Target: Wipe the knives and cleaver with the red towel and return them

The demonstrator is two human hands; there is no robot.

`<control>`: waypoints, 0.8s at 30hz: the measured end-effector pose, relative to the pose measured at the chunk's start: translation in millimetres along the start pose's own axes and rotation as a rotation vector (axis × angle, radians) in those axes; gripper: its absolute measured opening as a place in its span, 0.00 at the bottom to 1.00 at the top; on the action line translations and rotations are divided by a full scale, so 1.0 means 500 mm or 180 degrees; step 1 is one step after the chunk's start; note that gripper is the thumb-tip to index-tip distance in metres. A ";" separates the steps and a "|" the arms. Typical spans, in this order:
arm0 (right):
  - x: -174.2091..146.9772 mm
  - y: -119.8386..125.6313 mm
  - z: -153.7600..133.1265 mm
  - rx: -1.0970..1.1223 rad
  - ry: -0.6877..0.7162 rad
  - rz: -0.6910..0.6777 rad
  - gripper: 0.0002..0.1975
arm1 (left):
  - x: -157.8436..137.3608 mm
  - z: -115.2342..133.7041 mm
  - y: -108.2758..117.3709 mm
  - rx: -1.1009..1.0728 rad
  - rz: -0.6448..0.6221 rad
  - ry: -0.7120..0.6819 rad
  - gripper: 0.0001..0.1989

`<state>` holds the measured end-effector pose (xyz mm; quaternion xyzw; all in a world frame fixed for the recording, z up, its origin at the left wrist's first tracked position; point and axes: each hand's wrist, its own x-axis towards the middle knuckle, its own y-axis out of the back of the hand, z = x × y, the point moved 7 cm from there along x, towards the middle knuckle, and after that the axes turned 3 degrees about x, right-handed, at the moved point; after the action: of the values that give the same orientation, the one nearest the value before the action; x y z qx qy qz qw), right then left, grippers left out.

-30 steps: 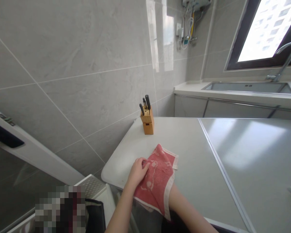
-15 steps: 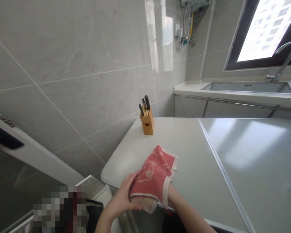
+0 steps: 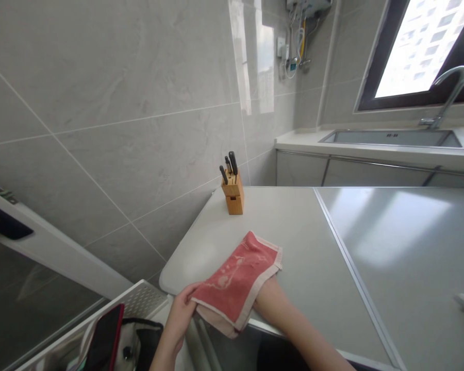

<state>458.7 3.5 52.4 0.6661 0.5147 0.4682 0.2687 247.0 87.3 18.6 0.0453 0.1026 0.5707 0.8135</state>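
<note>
A red towel (image 3: 235, 278) with a pale border and pale pattern lies partly on the white table and hangs over its front edge. My left hand (image 3: 184, 305) pinches the towel's near left corner between thumb and fingers. From the right, my right hand (image 3: 266, 299) reaches beneath the cloth, which covers its fingers; only the wrist and forearm show. The towel drapes over this hand and is stretched toward the left one.
A wooden knife block (image 3: 235, 203) with several black-handled knives stands by the wall. At lower left, a white perforated bin (image 3: 143, 299) holds a red-edged phone (image 3: 104, 337) and a dark pouch. A sink (image 3: 390, 137) and faucet (image 3: 450, 95) are at far right.
My left hand has moved left and down, drawing the towel's corner with it, and its grip has narrowed to a pinch. The towel is flatter and more stretched out.
</note>
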 end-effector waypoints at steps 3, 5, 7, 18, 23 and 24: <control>-0.030 0.019 0.043 -0.0100 -0.0137 -0.0230 0.21 | 0.000 -0.020 0.003 -0.0189 0.0052 0.0245 0.20; -0.046 0.028 0.071 -0.0197 -0.0329 -0.0468 0.25 | 0.000 -0.029 0.004 -0.0287 0.0072 0.0399 0.21; -0.057 0.037 0.096 -0.0253 -0.0506 -0.0661 0.27 | 0.000 -0.034 0.002 -0.0395 0.0032 0.0517 0.22; -0.058 0.089 0.197 -0.0586 -0.1210 -0.0371 0.19 | -0.009 -0.004 -0.013 -0.0753 -0.0442 0.0583 0.33; -0.053 0.115 0.200 -0.0651 -0.1295 0.0052 0.17 | -0.016 0.005 -0.001 -0.0579 -0.0548 0.0676 0.29; -0.052 0.116 0.196 -0.0683 -0.1263 0.0115 0.16 | -0.014 0.006 0.004 -0.0513 -0.0509 0.0691 0.28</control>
<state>571.2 -27.7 51.4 0.7219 0.3870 0.3849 0.4255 243.6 81.3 22.6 -0.0904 0.1471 0.5120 0.8414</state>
